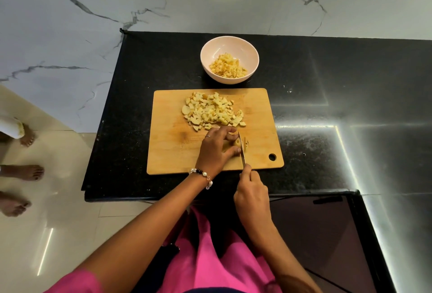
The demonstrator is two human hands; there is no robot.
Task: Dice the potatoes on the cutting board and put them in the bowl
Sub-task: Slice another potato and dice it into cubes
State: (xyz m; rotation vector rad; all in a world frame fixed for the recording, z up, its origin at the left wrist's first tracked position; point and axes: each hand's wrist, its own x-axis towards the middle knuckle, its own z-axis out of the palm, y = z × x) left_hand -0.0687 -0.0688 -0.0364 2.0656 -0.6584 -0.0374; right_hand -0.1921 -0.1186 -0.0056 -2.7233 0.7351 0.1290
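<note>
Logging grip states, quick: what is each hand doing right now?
Left hand: fingers curled over a potato piece, holding it on the cutting board.
Right hand: gripping the knife by its handle.

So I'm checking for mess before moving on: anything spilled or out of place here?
Nothing stands out. The diced potato sits heaped on the cutting board, more lies inside the bowl, and none shows on the counter.
</note>
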